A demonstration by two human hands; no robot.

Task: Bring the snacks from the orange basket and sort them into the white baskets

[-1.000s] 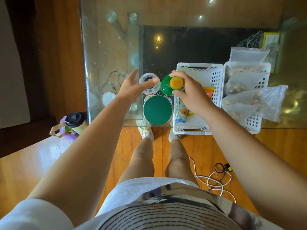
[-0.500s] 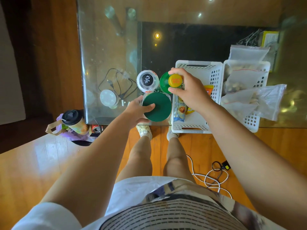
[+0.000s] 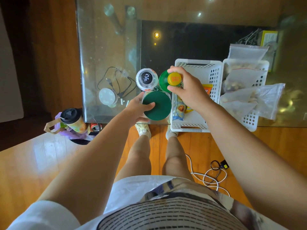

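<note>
**Both hands on containers at the table edge**

While the person is standing over the glass table (image 3: 103,52), the left hand (image 3: 135,107) is curling round the jar with the dark green lid (image 3: 157,105) at frame centre, thumb lying across the lid, fingers wrapping its left side. R hand (image 3: 187,89) is pinching the yellow cap (image 3: 174,79) of a green bottle (image 3: 162,78) just above the jar, fingertips closing on the cap's rim. Clear bottle w/ black cap (image 3: 146,78) is standing just left of the green one, touching or nearly so.

Right of centre, two white baskets are sitting side by side: the nearer white basket (image 3: 197,63) is holding a blue snack packet (image 3: 178,108) & an orange-yellow packet (image 3: 206,87), partly under the R wrist. The far white basket (image 3: 249,120) is holding clear zip bags of nuts (image 3: 244,77), one spilling over its right rim.

Lower left, a black-lidded cup (image 3: 73,117) is sitting in a bag on the wood floor (image 3: 33,163); white cable (image 3: 209,179) is lying lower right.
</note>
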